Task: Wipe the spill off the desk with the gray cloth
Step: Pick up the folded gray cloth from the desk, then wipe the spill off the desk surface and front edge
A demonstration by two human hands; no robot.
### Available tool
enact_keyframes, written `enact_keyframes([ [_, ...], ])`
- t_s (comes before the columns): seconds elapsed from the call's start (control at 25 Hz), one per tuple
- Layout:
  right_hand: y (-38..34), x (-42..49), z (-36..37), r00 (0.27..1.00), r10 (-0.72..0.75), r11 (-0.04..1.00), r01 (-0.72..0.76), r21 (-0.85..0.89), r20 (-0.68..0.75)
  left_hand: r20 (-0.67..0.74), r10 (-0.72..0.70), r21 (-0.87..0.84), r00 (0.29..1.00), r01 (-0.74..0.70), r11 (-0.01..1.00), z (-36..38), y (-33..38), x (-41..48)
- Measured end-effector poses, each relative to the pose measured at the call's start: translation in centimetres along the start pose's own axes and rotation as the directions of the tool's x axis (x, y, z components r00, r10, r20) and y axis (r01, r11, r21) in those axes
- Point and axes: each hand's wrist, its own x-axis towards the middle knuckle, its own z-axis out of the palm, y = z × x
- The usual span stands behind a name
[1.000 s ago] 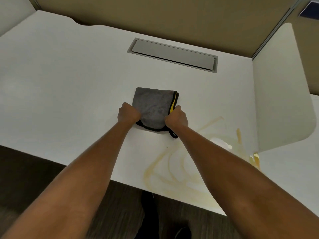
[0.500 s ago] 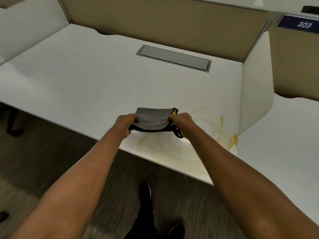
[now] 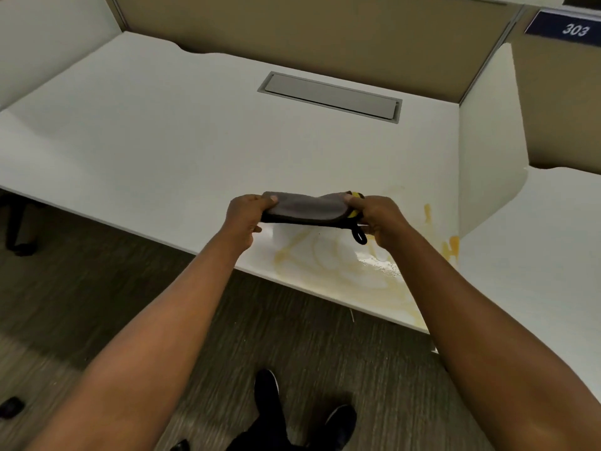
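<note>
From the head view, the folded gray microfibre cloth with black edging and a yellow tag (image 3: 305,208) is held just above the white tabletop (image 3: 169,138), near its front edge. The left hand (image 3: 244,216) is closed around the cloth's left end, and the right hand (image 3: 379,218) pinches its right end, where a small black loop (image 3: 359,236) dangles. A smeared yellowish liquid spill (image 3: 344,268) lies on the tabletop below and to the right of the cloth. A gray rectangular cable hatch (image 3: 330,96) sits far back.

Cloth (image 3: 307,208) above desk (image 3: 169,141), spill (image 3: 341,265) beneath it.
</note>
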Motion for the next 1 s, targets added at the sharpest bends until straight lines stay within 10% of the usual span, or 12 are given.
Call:
enact_keyframes([
  [0.2,4.1,1.4,2.4,0.932,-0.363,0.592,0.216,-0.776,-0.017,-0.049,0.289,0.664,0.956,-0.185,0.724,-3.0,-5.9,3.1],
  [0.32,3.9,2.9,5.4,0.818,-0.498,0.279,0.464,-0.841,0.287,0.038,0.478,0.824,0.878,-0.298,0.481,-5.2,-7.5,5.1],
  [0.52,6.3,6.2,10.4,0.643,-0.325,-0.19,0.674,-0.714,0.694,0.196,0.586,0.878,0.786,-0.407,0.253,-7.2,-10.2,7.4],
  [1.0,3.7,13.8,15.5,0.845,-0.466,0.214,0.394,-0.894,0.261,0.153,0.637,0.874,0.755,-0.405,0.27,-7.4,-11.3,8.5],
])
